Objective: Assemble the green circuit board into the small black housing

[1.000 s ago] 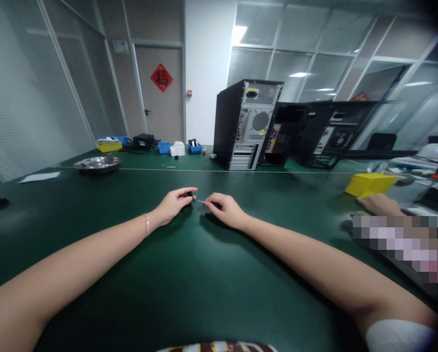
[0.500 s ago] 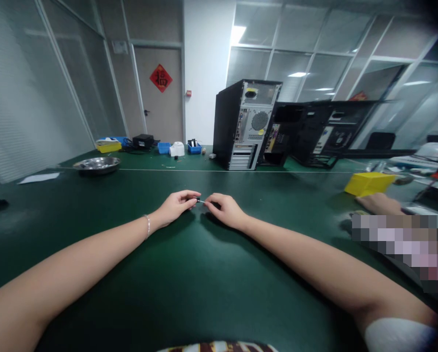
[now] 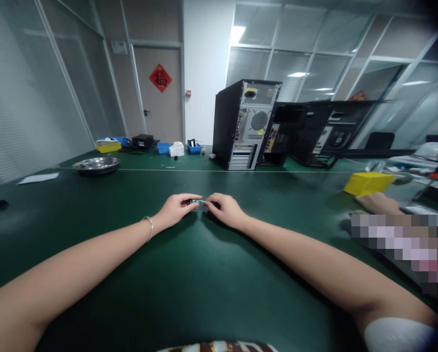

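Both my arms reach out over a dark green table (image 3: 189, 283). My left hand (image 3: 175, 209), with a thin bracelet at the wrist, pinches a small dark part with a green tint (image 3: 194, 201) between thumb and fingers. My right hand (image 3: 224, 209) is closed in a pinch right beside it, holding a thin light pin-like piece (image 3: 203, 201) whose tip meets the small part. The two hands nearly touch, low over the table top.
An upright black computer case (image 3: 243, 124) and more open cases (image 3: 321, 132) stand behind. A metal bowl (image 3: 97, 165) and small blue and yellow bins (image 3: 109, 145) sit at back left. A yellow box (image 3: 368, 183) and another person's hand (image 3: 376, 202) are at right.
My hands have drawn together: a gap a second ago, now the pin tip meets the small part. My left hand turned slightly, showing the part's green side.
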### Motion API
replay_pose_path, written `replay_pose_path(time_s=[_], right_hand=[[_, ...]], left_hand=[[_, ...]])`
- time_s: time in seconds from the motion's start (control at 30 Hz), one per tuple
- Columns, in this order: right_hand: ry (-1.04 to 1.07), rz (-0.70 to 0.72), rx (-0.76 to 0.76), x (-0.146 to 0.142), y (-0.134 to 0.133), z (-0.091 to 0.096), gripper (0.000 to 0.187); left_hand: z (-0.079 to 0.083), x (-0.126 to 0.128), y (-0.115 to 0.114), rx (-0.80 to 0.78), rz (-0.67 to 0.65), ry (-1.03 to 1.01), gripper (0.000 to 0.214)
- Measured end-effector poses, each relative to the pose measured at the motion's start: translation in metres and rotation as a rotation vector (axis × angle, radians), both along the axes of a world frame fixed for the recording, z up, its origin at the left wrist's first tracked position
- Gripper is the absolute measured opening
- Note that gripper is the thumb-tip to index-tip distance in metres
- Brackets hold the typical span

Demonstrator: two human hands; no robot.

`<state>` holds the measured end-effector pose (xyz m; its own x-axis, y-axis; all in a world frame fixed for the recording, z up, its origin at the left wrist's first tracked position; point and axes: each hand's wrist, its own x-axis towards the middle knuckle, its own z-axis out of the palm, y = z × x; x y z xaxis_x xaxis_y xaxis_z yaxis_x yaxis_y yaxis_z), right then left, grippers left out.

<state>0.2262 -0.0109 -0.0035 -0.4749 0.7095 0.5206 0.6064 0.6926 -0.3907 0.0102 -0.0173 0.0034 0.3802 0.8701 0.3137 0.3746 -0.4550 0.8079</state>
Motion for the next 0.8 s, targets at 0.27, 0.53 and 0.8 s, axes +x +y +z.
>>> replay_pose_path(time_s=[0.27, 0.53, 0.8], right_hand=[[0.043, 0.049, -0.012, 0.0017, 0.0021, -0.0003, 0.019], [0.073, 0.106, -0.016, 0.0007, 0.0006, 0.0016, 0.021], [0.098, 0.047, -0.018, 0.0006, 0.0021, -0.0005, 0.020]], left_hand=[[0.0033, 0.0005, -0.0020, 0.137, 0.000, 0.068, 0.031], [0.0024, 0.0010, 0.0016, -0.099, -0.071, -0.099, 0.033], [-0.0017, 0.0020, 0.0053, -0.119, -0.074, -0.161, 0.033]])
